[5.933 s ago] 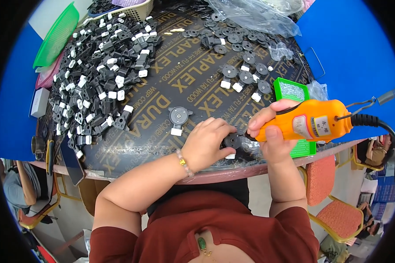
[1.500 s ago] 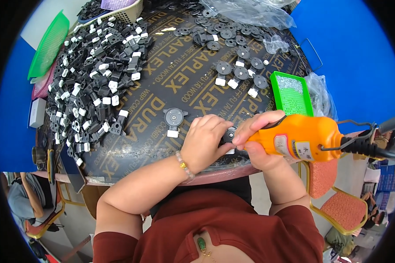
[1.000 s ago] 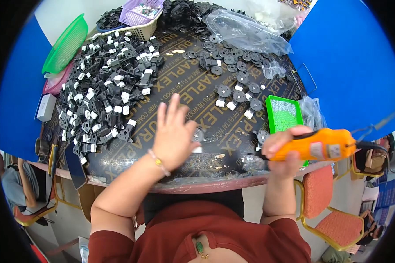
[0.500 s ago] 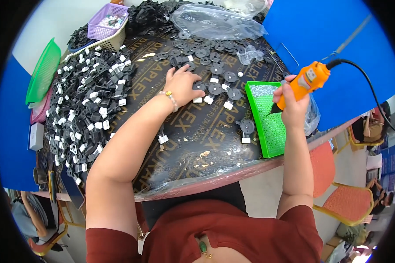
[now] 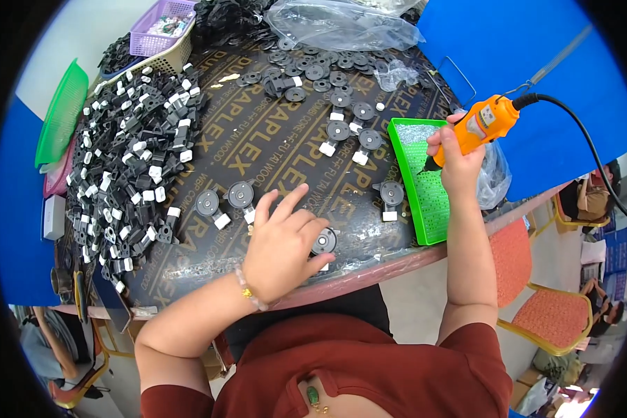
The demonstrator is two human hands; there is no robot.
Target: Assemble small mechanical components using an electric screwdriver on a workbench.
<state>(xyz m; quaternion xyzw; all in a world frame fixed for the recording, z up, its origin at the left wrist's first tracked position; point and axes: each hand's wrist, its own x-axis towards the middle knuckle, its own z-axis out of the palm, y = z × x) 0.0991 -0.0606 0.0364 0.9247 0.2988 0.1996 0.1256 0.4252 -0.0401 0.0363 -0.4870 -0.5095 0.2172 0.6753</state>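
Observation:
My right hand (image 5: 462, 157) grips an orange electric screwdriver (image 5: 484, 124). Its dark tip points down at the green tray (image 5: 412, 191), which holds many small screws (image 5: 418, 134). Near the table's front edge my left hand (image 5: 283, 240) lies low with fingers spread. Beside its thumb is a round black disc part (image 5: 325, 240), partly covered by the hand. Two similar parts with white ends, a disc part (image 5: 207, 203) and another disc part (image 5: 241, 195), sit left of that hand. One more disc assembly (image 5: 391, 195) rests beside the tray.
A large heap of black-and-white pieces (image 5: 136, 160) covers the table's left side. Loose black discs (image 5: 315, 71) and a clear plastic bag (image 5: 341, 26) lie at the back. A purple basket (image 5: 153, 43) stands far left. The screwdriver's black cable (image 5: 571, 108) hangs at right.
My left hand has come from the disc parts at mid-table toward the front edge. Disc parts now lie around it there, and fewer remain mid-table. The right hand with the screwdriver has barely moved.

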